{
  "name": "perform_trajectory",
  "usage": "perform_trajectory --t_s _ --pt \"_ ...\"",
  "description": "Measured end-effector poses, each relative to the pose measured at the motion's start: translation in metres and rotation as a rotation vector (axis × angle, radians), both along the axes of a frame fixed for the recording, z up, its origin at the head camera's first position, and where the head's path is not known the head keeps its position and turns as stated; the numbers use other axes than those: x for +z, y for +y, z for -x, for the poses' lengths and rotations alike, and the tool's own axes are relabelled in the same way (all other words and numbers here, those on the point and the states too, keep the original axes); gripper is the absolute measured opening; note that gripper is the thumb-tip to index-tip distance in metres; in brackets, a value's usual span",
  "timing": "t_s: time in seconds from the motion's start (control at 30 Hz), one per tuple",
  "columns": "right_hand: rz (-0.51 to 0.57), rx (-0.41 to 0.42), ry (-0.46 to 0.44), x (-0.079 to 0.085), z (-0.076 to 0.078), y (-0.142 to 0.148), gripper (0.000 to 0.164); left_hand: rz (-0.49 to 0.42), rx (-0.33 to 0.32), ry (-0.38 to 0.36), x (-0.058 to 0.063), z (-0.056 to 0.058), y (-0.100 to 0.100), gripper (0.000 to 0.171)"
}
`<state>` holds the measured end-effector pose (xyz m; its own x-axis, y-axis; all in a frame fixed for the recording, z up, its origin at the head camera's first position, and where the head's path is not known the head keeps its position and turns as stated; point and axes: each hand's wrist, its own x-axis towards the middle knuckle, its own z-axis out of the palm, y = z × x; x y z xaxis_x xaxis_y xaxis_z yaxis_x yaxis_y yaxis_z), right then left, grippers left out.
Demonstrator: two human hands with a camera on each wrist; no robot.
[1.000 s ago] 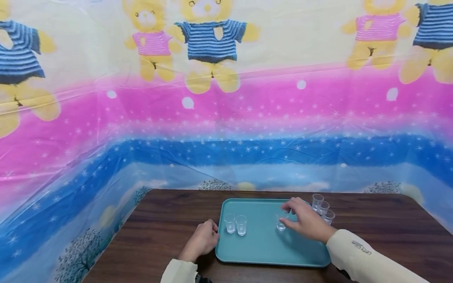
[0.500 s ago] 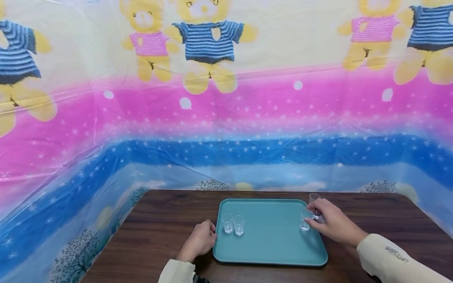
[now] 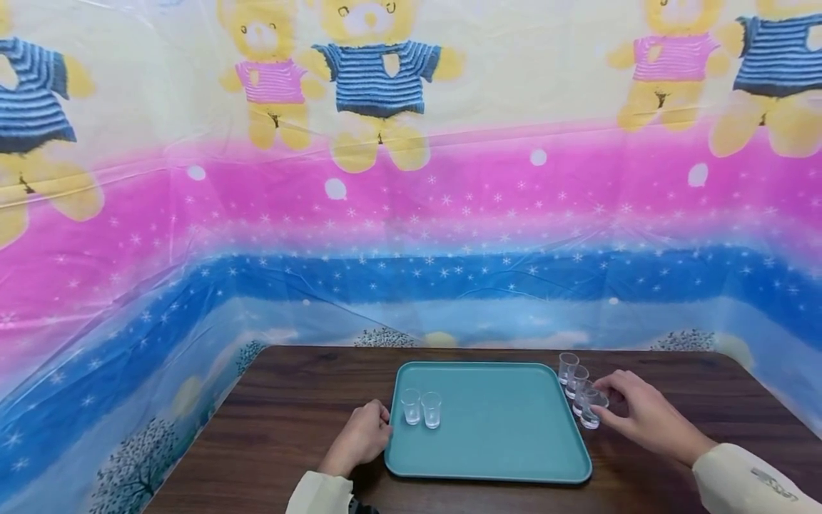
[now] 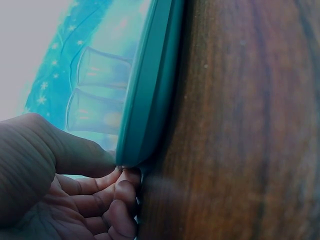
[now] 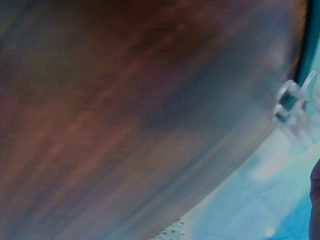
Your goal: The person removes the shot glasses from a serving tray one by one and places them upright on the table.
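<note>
My right hand [image 3: 642, 414] pinches a small clear shot glass [image 3: 591, 415] between thumb and fingers, at the near end of a row of similar glasses [image 3: 568, 368] along the tray's right side. In the right wrist view only a sliver of that hand [image 5: 315, 205] shows, beside blurred glass [image 5: 292, 107]. The teal tray [image 3: 488, 428] lies on the table, its left rim held by my left hand [image 3: 362, 435]. In the left wrist view the thumb lies at the tray's rim [image 4: 145, 100], fingers curled by it. Two shot glasses [image 3: 432, 410] stand on the tray's left part.
The dark wooden table [image 3: 276, 407] carries the tray and the glasses. Behind it, a printed cloth [image 3: 481, 278] with bears and snowflakes hangs around the back and sides.
My right hand has carried the shot glass rightward, from over the tray to the table beside its right rim, joining the row. The left hand stays at the tray's left rim.
</note>
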<state>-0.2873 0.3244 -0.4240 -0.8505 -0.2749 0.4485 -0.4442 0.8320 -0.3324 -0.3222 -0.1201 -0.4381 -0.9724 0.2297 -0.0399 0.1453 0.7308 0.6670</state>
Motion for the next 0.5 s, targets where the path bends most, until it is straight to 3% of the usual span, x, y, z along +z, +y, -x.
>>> perform_trajectory --t_s 0.5 --pt "0.009 -0.033 -0.013 -0.016 -0.001 0.005 0.025 0.002 -0.002 -0.003 0.001 -0.001 0.0 0.005"
